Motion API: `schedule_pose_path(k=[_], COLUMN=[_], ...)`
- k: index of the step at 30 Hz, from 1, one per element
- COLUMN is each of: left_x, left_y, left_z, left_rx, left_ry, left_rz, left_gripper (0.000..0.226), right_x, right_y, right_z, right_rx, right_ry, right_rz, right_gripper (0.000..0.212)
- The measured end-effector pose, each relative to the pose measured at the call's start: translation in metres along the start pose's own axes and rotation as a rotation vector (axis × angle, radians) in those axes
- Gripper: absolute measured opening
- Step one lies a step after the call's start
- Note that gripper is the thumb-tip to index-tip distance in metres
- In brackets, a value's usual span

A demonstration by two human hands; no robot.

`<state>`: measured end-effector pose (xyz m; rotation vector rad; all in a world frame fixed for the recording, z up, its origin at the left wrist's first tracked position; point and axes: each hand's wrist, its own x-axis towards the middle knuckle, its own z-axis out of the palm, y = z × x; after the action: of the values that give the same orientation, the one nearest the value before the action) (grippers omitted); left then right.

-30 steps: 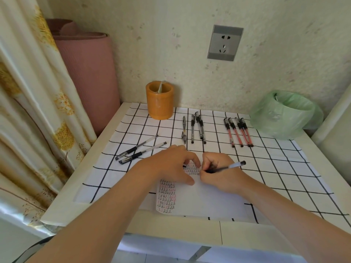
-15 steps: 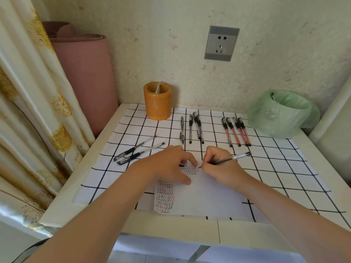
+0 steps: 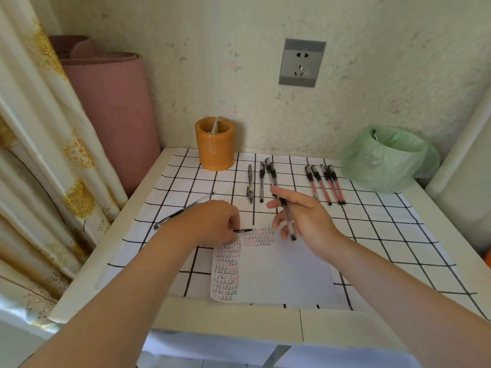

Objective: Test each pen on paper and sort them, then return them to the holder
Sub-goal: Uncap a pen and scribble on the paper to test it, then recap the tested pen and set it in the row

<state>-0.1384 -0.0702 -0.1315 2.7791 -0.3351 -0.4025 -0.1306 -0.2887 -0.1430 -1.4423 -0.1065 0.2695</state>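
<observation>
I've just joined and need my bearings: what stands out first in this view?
The two hands at centre: the right hand holds a pen over the paper, whose left part is filled with rows of black and red test marks, while the left hand pinches what looks like a pen cap. Behind them, black pens and red pens lie in separate rows, with the orange holder at the back left.

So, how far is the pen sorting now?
Done: marks on the paper; black pens and red pens lie in separate groups. In hand: the right hand holds a pen, the left hand pinches what looks like a cap. Left: probably the loose pen at far left, then all into the holder.
</observation>
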Motion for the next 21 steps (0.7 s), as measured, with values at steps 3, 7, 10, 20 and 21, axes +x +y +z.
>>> schedule_pose_path(k=[3,7,10,20,21], left_x=[0.000,-0.001,-0.001,-0.002,-0.002], left_y=[-0.001,-0.002,-0.002,0.001,0.002], left_z=[0.000,-0.002,-0.003,-0.004,-0.004], left_rx=[-0.045,-0.119,-0.147,-0.171,-0.167], left_ry=[0.010,0.062,0.086,0.099,0.096], left_rz=[-0.022,-0.043,-0.044,-0.027,-0.023], left_gripper=[0.016,0.021,0.025,0.018,0.018], right_x=[-0.001,0.000,0.004,-0.002,-0.002], right_y=[-0.010,-0.016,-0.012,-0.005,-0.005], right_z=[0.005,0.003,0.001,0.001,0.003], right_rx=[0.130,-0.175,-0.589,-1.177,-1.177], right_ry=[-0.046,-0.104,-0.056,-0.025,-0.031], right_rz=[0.086,0.035,-0.061,-0.314,-0.320], right_gripper=[0.045,0.040,0.035,0.016,0.016])
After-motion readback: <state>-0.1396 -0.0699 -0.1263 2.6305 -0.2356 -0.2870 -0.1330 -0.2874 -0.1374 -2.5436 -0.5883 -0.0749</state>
